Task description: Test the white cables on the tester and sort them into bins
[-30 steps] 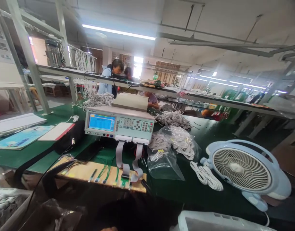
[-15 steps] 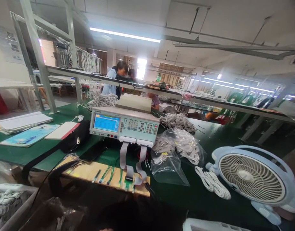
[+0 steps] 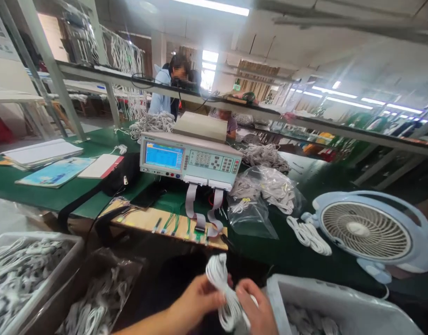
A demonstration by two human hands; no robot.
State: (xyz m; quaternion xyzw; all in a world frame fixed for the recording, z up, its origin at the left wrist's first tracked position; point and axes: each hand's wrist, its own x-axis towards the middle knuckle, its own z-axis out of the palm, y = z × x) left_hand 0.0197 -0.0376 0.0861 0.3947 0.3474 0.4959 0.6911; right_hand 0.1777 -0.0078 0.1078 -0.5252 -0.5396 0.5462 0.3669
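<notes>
A coiled bundle of white cable [image 3: 219,272] is held between my two hands at the bottom middle of the view. My left hand [image 3: 203,295] pinches its middle with thumb and fingers. On the bundle's lower right side, my right hand [image 3: 254,304] closes round it, and part of the lower loops is hidden there. Just beyond the hands lies a wooden board [image 3: 140,221] with small connectors and green wires. Grey ribbon cables run from it up to a bench test instrument [image 3: 189,160] with a lit blue screen.
Grey bins of bundled cables stand at lower left [image 3: 77,242] and lower right [image 3: 339,293]. A fan [image 3: 365,230], a white cable coil [image 3: 308,235] and bagged cables [image 3: 250,204] sit on the green table. Notebooks [image 3: 56,172] lie at left. Another person [image 3: 163,97] is behind the shelf.
My two hands have come into view from below, holding the white cable bundle. The camera has tilted down, so both side bins show more fully.
</notes>
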